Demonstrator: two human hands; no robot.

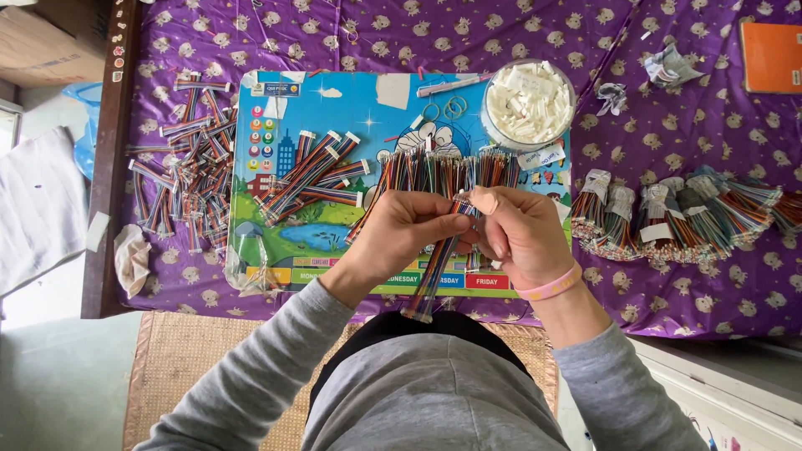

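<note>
While your left hand (399,227) and right hand (516,232) pinch together on the top end of the rainbow ribbon cable (434,271) hanging down between them, keep its wires flat and aligned, clear of the cable row (434,171) just beyond your fingertips.

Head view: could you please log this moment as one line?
left hand: grips ribbon cable | right hand: pinches its top end | below: blue board

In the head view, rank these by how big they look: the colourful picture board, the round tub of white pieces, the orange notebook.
1. Picture board
2. Round tub
3. Orange notebook, though the frame edge cuts it off, so its rank is unsure.
</note>
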